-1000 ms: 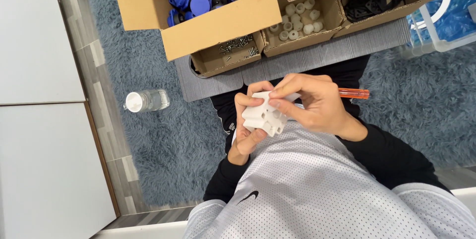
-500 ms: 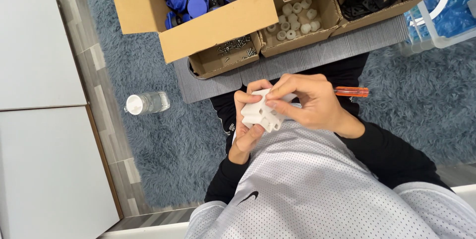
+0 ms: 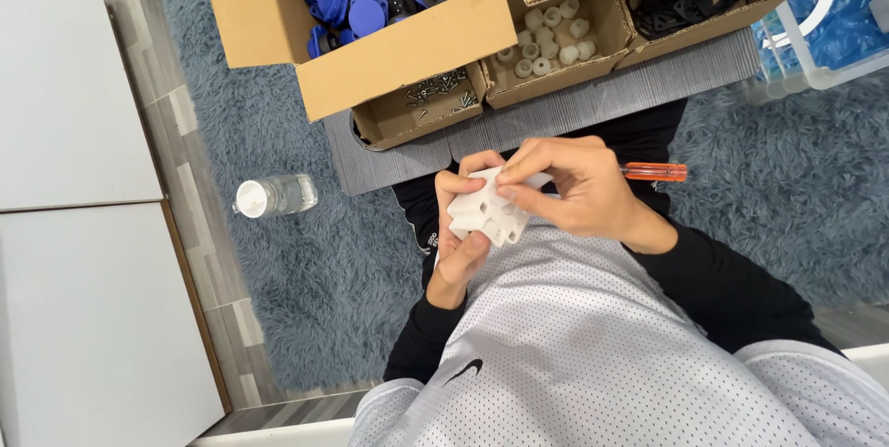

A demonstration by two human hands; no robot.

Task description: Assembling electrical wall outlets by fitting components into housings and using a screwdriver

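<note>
Lighting is bright, even and diffuse. Soft shadow lies under the large cardboard box [image 3: 370, 35] and just beside it. Focus is sharp throughout; no glare, no marked blur at the edges.

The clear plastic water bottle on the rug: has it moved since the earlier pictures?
No. The clear plastic water bottle lies in the same spot beside the grey ribbed mat; only the camera shifted.

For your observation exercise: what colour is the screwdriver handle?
Translucent orange-red, on the screwdriver behind the right hand; head view.
</note>
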